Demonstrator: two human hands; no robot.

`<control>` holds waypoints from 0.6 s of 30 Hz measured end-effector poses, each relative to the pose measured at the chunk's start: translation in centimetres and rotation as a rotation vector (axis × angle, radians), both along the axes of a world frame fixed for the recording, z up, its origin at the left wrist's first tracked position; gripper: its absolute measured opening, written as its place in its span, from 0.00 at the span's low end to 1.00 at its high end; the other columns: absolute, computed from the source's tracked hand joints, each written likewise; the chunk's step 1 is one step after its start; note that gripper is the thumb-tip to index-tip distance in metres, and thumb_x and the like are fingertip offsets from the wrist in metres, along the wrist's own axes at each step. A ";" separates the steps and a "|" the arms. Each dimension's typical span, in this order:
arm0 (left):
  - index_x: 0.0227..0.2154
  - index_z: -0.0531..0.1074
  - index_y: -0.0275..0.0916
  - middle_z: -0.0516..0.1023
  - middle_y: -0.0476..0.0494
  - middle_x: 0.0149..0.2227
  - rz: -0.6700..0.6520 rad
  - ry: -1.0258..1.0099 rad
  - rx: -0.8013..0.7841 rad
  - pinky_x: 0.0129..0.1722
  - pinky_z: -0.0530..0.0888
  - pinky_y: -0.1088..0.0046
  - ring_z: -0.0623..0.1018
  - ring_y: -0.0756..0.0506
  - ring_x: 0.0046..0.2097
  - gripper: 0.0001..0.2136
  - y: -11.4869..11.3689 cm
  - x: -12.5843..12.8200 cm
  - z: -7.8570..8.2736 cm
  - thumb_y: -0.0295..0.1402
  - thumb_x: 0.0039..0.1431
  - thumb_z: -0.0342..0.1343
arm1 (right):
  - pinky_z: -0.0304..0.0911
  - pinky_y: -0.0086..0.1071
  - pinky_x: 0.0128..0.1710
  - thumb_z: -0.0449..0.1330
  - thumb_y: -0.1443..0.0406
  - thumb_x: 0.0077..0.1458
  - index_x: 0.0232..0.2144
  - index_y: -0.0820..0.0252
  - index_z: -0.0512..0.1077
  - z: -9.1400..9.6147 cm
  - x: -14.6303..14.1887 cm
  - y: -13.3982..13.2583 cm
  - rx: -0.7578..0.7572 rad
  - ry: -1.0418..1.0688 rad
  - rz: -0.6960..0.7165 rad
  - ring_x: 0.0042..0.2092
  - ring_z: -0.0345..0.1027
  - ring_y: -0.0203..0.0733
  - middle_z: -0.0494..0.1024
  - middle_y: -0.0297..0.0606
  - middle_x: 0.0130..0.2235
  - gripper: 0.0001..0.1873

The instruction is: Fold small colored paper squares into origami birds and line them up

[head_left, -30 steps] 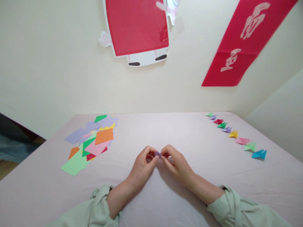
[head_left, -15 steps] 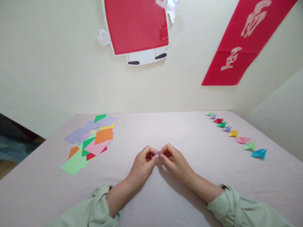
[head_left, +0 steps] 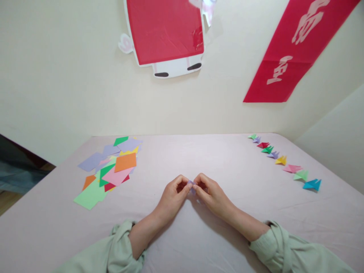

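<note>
A small piece of purple paper (head_left: 192,187) is pinched between both hands near the middle of the table. My left hand (head_left: 174,194) grips its left side between thumb and forefinger. On the other side my right hand (head_left: 212,194) holds it in the same kind of pinch. The fingertips nearly meet and cover much of the paper, so its exact folds cannot be made out.
Loose coloured paper sheets (head_left: 118,176) overlap in a pile on the left of the cloth-covered table (head_left: 182,155). Several folded paper pieces, among them a blue one (head_left: 312,184), form a slanting row at the right. Behind stands a wall (head_left: 170,110) with red decorations.
Both hands stay almost in place, still pinching the purple paper, which has tilted slightly between the fingertips. The whole view has shifted a few pixels.
</note>
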State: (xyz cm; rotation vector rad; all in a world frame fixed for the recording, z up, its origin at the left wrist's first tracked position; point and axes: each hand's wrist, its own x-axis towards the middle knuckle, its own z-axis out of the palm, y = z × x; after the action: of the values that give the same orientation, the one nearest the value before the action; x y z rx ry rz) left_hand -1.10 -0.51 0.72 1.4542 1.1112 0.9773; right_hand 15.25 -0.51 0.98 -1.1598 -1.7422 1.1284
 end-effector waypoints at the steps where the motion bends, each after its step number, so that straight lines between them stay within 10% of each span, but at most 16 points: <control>1: 0.28 0.70 0.37 0.71 0.49 0.28 0.005 -0.003 -0.003 0.34 0.66 0.75 0.70 0.49 0.33 0.10 0.0 0.0 0.1 0.38 0.60 0.54 | 0.55 0.28 0.29 0.53 0.63 0.60 0.30 0.58 0.64 0.0 0.0 0.0 -0.007 0.005 0.008 0.27 0.60 0.35 0.67 0.28 0.25 0.06; 18: 0.22 0.65 0.38 0.63 0.53 0.22 -0.015 -0.014 -0.074 0.29 0.61 0.76 0.63 0.51 0.27 0.14 0.5 -0.1 0.7 0.41 0.58 0.54 | 0.47 0.28 0.26 0.50 0.60 0.62 0.21 0.57 0.55 -0.1 -0.5 -0.5 -0.008 -0.126 0.068 0.26 0.50 0.33 0.56 0.27 0.22 0.18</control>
State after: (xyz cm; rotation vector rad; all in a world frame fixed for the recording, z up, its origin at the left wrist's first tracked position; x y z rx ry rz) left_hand -1.23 -0.05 1.39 1.3923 1.1135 0.9255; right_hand 14.70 -1.01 0.92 -1.2069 -1.8874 1.1239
